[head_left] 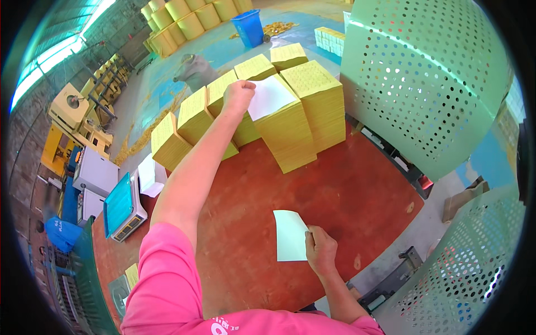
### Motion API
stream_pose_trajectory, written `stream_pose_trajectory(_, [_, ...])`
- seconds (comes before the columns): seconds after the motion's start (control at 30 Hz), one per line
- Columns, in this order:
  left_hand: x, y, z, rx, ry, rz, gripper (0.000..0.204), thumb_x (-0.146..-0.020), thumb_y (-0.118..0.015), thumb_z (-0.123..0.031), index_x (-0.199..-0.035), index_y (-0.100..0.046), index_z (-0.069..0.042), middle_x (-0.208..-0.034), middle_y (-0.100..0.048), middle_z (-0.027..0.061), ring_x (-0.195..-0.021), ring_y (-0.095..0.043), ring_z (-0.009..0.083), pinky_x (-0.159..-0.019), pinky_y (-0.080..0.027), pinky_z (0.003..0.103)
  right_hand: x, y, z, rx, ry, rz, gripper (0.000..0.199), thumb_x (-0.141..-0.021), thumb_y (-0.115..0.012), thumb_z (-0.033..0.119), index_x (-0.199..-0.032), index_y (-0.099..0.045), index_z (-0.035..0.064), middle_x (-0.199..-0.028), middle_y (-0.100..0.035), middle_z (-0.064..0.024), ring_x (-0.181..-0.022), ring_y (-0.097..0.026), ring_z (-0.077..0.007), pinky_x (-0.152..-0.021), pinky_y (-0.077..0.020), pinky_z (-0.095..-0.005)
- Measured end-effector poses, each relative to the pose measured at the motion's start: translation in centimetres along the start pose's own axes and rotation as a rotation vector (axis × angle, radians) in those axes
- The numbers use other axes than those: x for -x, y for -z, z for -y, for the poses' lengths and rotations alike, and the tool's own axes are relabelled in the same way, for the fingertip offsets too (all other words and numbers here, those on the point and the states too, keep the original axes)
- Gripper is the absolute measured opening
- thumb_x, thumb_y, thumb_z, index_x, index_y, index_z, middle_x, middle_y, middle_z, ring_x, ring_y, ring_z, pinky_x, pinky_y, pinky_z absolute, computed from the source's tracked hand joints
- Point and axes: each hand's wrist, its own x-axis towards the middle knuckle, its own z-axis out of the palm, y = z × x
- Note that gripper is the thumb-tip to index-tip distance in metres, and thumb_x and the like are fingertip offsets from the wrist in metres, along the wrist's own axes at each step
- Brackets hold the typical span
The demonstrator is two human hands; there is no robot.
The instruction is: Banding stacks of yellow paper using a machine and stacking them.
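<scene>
My left hand (pixel 239 96) reaches far forward, its fingers closed on the left edge of a white sheet of paper (pixel 271 97). That sheet lies over the top of a tall stack of yellow paper (pixel 285 137) on the red table. Nearer to me, my right hand (pixel 321 248) pinches the right edge of a second sheet, a pale white one (pixel 290 237), above the tabletop. More yellow paper stacks (pixel 312 81) stand close together around the covered one, several of them to its left.
The red tabletop (pixel 240 279) spreads before me. A weighing scale (pixel 125 206) and folded white paper (pixel 149 176) are at its left. Green perforated metal guards (pixel 419 78) border the right. Beyond stand a blue bin (pixel 248 29) and large yellow rolls (pixel 190 25).
</scene>
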Motion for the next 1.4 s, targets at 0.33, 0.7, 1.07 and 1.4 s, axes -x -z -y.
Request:
stream_pose_trajectory(0.33, [-0.3, -0.5, -0.5, -0.188, -0.021, -0.023, 0.018, -0.076, -0.064, -0.011, -0.092, -0.073, -0.011, -0.089, -0.072, 0.0109, -0.084, -0.068, 0.0239, -0.079, -0.052, 0.035, 0.0, 0.1, 0.2, 0.006, -0.007, -0.002, 0.008, -0.084, -0.064, 0.003, -0.091, -0.061, 0.0048, -0.079, -0.064, -0.0131, -0.065, -0.063, -0.0311, -0.056, -0.0494, -0.0382])
stream_pose_trajectory(0.7, [0.4, 1.0, -0.8, -0.516, -0.287, -0.183, 0.045, -0.077, -0.069, -0.027, -0.120, -0.064, -0.017, -0.113, -0.059, 0.0159, -0.106, -0.059, 0.0295, -0.091, -0.049, 0.040, -0.1, 0.1, 0.3, -0.001, -0.026, 0.008, 0.008, -0.084, -0.064, 0.003, -0.091, -0.060, 0.0048, -0.080, -0.065, -0.0136, -0.067, -0.064, -0.0313, -0.057, -0.0499, -0.0382])
stream_pose_trajectory(1.07, [0.0, 0.6, -0.3, -0.579, -0.107, -0.080, 0.045, -0.084, -0.056, -0.018, -0.126, -0.056, -0.006, -0.120, -0.057, 0.0223, -0.112, -0.057, 0.0352, -0.095, -0.046, 0.043, -0.1, 0.0, 0.1, 0.002, -0.055, 0.020, 0.009, -0.083, -0.065, 0.003, -0.091, -0.061, 0.0058, -0.080, -0.065, -0.0124, -0.067, -0.065, -0.0298, -0.058, -0.0505, -0.0374])
stream_pose_trajectory(1.4, [-0.5, 0.4, 0.1, -0.532, -0.141, -0.039, 0.030, -0.082, -0.061, -0.015, -0.110, -0.068, -0.007, -0.111, -0.063, 0.0184, -0.106, -0.060, 0.0324, -0.093, -0.047, 0.042, -0.1, 0.0, 0.3, -0.011, -0.038, 0.002, 0.009, -0.083, -0.065, 0.003, -0.091, -0.061, 0.0058, -0.080, -0.065, -0.0130, -0.067, -0.065, -0.0301, -0.057, -0.0502, -0.0374])
